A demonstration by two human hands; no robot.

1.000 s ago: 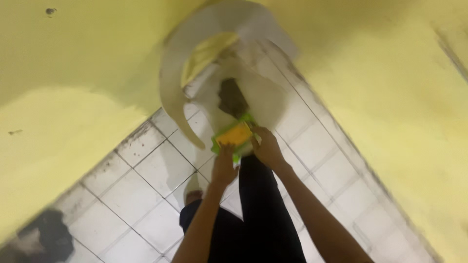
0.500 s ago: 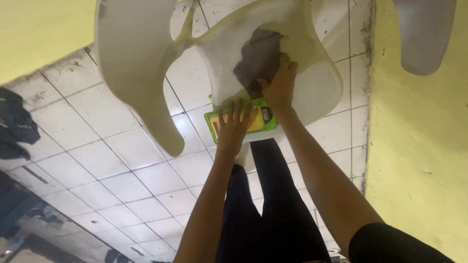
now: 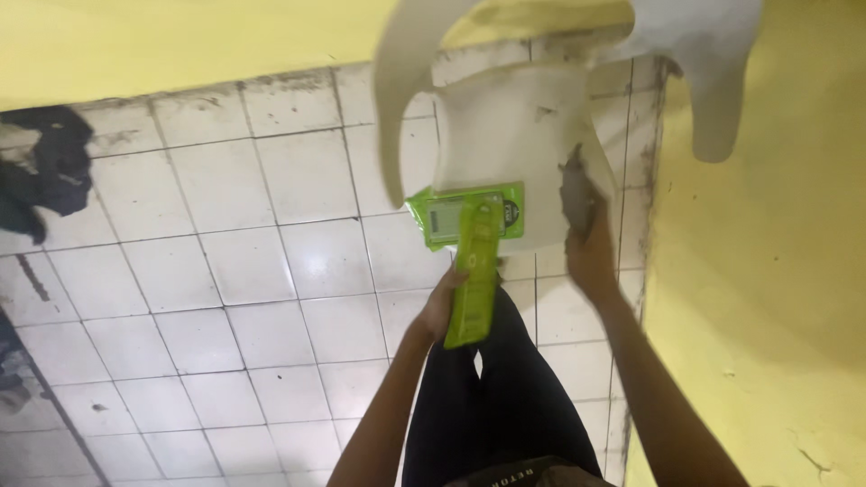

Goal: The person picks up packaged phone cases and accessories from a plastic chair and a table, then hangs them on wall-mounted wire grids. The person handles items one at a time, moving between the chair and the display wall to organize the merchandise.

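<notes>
Item: long green packet point(image 3: 473, 275). Held upright in the left hand point(image 3: 444, 302), whose fingers are closed round its lower half; its upper end reaches the front edge of the chair seat, overlapping a second packet.

Item: flat green packet with a grey panel point(image 3: 456, 215). Laid flat at the front edge of the seat, just behind the long one, apparently parked there so that both hands are freed.

Item: white plastic chair point(image 3: 505, 144). Set on the tiled floor point(image 3: 234, 298) against the yellow wall point(image 3: 767, 271), near the corner, one armrest curving down on the left.

Item: dark grey cloth point(image 3: 575, 194). Pressed against the right side of the seat under the right hand point(image 3: 591, 257), whose fingers are curled loosely over its lower end, as if for wiping.

Item: dark heap of cloth point(image 3: 45, 171). Left on the floor well apart, at the far left.
</notes>
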